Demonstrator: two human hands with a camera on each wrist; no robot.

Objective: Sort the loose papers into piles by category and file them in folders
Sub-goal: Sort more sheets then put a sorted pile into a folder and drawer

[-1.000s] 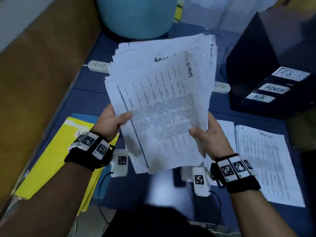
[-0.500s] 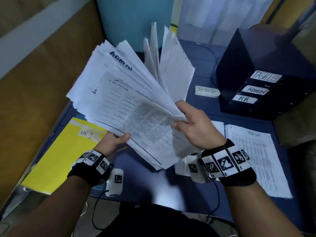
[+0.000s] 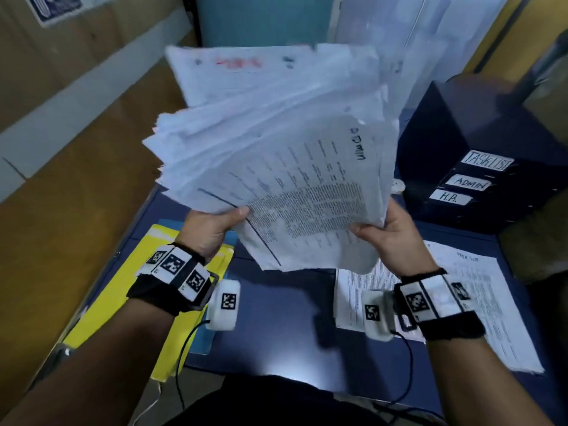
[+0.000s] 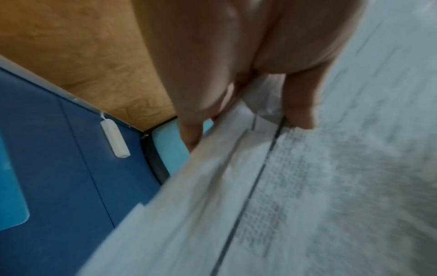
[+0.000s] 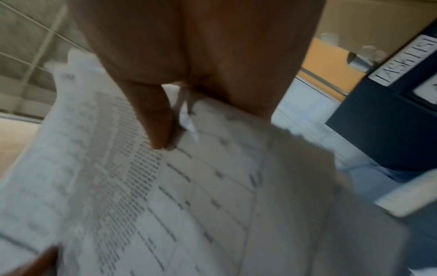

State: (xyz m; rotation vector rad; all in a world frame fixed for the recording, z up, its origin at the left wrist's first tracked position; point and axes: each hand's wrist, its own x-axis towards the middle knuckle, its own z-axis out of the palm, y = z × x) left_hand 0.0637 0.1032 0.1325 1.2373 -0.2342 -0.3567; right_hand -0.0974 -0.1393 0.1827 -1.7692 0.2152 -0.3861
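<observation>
A thick, fanned stack of white printed papers (image 3: 276, 167) is held up above the blue desk (image 3: 276, 327); its top sheet bears handwritten "ADMIN". My left hand (image 3: 212, 229) grips the stack's lower left edge, thumb on top (image 4: 298, 104), fingers underneath. My right hand (image 3: 387, 238) grips the lower right corner, thumb pressed on the top sheet (image 5: 156, 119). A yellow folder (image 3: 123, 302) lies on the desk at the left. Two piles of sorted sheets (image 3: 485, 305) lie on the desk at the right.
A dark drawer unit (image 3: 491, 167) labelled TASKLIST, ADMIN and H.R. stands at the right. A white power strip (image 4: 114, 138) lies on the desk's far side near a teal bin (image 3: 261, 20). A wooden panel (image 3: 76, 149) borders the left.
The stack rose and turned back toward the right, sheets closing together. My right hand moved from the stack's middle to its lower right corner; my left hand moved up along the left edge.
</observation>
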